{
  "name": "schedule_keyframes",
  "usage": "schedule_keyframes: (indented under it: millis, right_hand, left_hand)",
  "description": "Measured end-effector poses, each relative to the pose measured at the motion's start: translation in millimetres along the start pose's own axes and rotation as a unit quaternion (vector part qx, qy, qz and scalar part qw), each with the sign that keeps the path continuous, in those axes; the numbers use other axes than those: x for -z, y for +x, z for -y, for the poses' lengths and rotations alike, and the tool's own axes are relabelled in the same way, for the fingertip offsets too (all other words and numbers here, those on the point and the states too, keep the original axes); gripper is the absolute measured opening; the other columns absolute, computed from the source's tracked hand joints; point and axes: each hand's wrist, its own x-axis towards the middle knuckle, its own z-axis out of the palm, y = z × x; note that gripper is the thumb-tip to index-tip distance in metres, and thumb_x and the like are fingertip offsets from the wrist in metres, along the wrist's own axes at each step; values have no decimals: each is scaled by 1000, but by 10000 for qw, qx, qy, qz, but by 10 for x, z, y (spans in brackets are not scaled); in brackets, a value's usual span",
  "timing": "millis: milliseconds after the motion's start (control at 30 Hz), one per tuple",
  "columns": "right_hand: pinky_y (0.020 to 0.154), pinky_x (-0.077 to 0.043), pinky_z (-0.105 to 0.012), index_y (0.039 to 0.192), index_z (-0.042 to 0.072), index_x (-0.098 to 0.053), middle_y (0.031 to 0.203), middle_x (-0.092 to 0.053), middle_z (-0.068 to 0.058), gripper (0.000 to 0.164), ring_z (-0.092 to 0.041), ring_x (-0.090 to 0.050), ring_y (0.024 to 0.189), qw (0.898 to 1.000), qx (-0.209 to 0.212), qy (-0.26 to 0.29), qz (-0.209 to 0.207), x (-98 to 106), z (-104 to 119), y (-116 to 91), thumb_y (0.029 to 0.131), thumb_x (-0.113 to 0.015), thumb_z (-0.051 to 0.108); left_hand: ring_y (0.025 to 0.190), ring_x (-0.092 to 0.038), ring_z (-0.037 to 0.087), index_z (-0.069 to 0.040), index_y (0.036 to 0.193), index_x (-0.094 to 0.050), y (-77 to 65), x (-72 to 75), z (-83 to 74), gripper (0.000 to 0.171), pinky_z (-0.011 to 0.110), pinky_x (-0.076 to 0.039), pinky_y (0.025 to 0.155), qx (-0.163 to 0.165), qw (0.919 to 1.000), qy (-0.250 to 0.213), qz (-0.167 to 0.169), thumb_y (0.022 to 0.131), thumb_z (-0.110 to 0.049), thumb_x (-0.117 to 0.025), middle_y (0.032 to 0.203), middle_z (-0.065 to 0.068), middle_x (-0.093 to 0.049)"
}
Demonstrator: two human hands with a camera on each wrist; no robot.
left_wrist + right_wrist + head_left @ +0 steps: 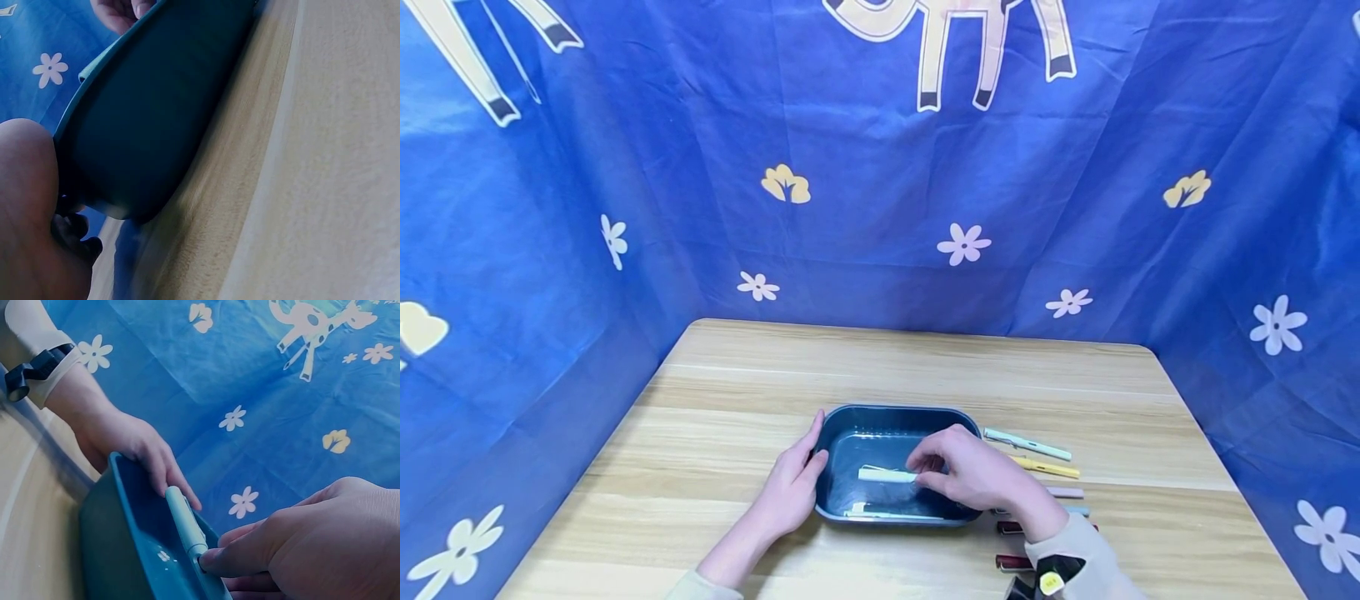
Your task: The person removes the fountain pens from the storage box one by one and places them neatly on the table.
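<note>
A dark teal rectangular tray sits on the table in the head view. My left hand grips its left end, thumb at the rim and the other fingers against the outer wall. Over the tray, my right hand pinches a pale mint pen by one end between thumb and fingers. The right wrist view shows this pen with its capped end pointing toward my left hand. From the left wrist, the outer wall of the tray fills much of the view.
Right of the tray lie several pens in a column: a light mint pen, a yellow pen, a lilac pen, a light blue one and dark red pens, partly hidden by my right arm. A blue patterned curtain surrounds the wooden table.
</note>
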Motion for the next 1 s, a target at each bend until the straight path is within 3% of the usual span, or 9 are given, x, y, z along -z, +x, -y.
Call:
schedule_keyframes:
  millis: [200,400,633,1000]
  right_hand:
    - [77,-62,-29,109,12,-80,97,-74,11,13,0,-66,85,9999,-100,54,-81,111,13,-99,99,-74,7]
    - [78,-62,-33,109,13,-80,98,-73,16,12,-1,-66,87,9996,-168,-38,-240,216,38,-231,99,-76,9]
    - [80,-62,-35,112,14,-79,102,-75,10,12,-2,-66,90,9994,-185,-85,-276,324,46,-392,101,-75,15]
    - [79,-60,-30,109,18,-80,98,-72,15,12,-4,-65,89,9975,-362,-105,-604,416,26,-686,99,-76,12]
  left_hand:
    - [151,-33,38,9,162,-29,-7,-7,-4,57,37,-21,123,-100,9999,76,-62,109,0,-48,164,24,-34]
    - [152,-32,35,8,162,-28,-6,-6,-2,57,28,-18,122,18,10000,-7,35,109,0,-47,165,23,-32]
    - [152,-31,35,9,162,-27,-4,-9,17,57,19,-16,120,-13,10000,-11,44,109,0,-46,165,24,-31]
    - [152,-32,35,8,162,-28,-10,-8,25,57,22,-17,121,-42,10000,51,28,109,-1,-47,165,23,-32]
